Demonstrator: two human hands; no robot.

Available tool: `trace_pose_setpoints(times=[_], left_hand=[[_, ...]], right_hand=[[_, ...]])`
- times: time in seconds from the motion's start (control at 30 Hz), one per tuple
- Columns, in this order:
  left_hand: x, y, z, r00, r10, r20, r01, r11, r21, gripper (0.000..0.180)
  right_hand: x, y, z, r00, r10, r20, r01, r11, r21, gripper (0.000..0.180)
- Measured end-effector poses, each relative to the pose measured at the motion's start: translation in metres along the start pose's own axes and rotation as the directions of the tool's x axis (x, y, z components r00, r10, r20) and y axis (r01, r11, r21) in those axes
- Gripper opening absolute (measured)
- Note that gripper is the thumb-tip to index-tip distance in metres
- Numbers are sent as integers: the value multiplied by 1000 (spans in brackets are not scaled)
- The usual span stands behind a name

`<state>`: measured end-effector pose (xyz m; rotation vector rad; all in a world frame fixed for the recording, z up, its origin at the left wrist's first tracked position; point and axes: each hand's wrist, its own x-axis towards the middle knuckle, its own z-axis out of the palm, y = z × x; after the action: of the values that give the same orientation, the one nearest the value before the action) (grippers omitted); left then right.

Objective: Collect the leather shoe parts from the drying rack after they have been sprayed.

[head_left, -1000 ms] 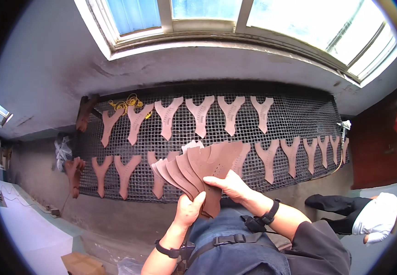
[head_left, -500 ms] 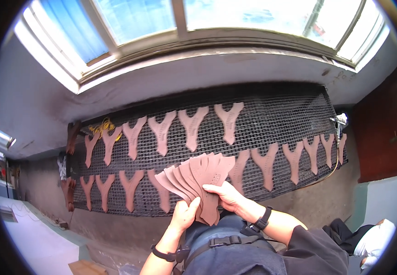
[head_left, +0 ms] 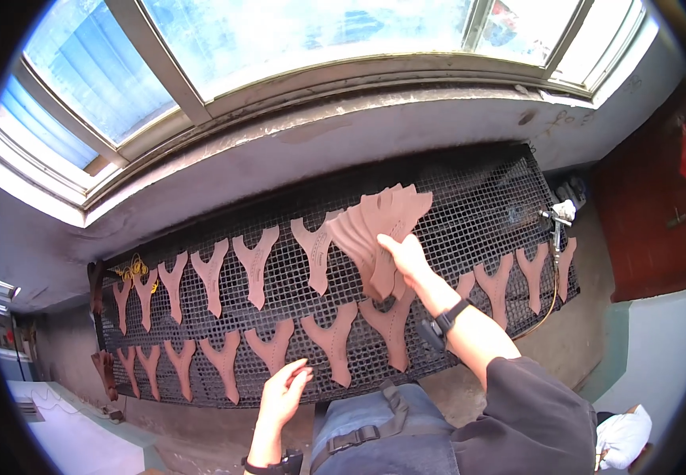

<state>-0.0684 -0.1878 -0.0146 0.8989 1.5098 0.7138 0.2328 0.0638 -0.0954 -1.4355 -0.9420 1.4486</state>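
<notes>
My right hand [head_left: 406, 260] grips a fanned stack of Y-shaped pinkish-brown leather pieces [head_left: 382, 218], thumb on top. The stack is over the far row on a black mesh rack [head_left: 481, 210]. It partly covers the far row's right end, so I cannot tell whether it touches the rack. My left hand [head_left: 281, 393] is near the rack's front edge, fingers curled in with nothing visible in them. The closest single leather piece to it is one in the near row [head_left: 272, 345]. Similar pieces lie flat in two rows, forks pointing away from me.
A spray gun [head_left: 558, 222] with a hose is at the rack's right end. Yellow cord [head_left: 131, 269] lies at the far left corner. Behind the rack are a wall and windows; a dark red door [head_left: 651, 222] is at right. A person in white [head_left: 624, 439] is at lower right.
My left hand has let go of the stack and dropped back to the left. My right hand has carried the stack away from me over the far row. The view has shifted.
</notes>
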Motion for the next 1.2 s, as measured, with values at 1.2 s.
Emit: trace_pose_setpoints(times=[1.2], left_hand=[[-82,-195,53,964,-202,-173,194,979,-61,31]], right_hand=[[19,-10,-222,727,-351,-590,137,917,-376,36]])
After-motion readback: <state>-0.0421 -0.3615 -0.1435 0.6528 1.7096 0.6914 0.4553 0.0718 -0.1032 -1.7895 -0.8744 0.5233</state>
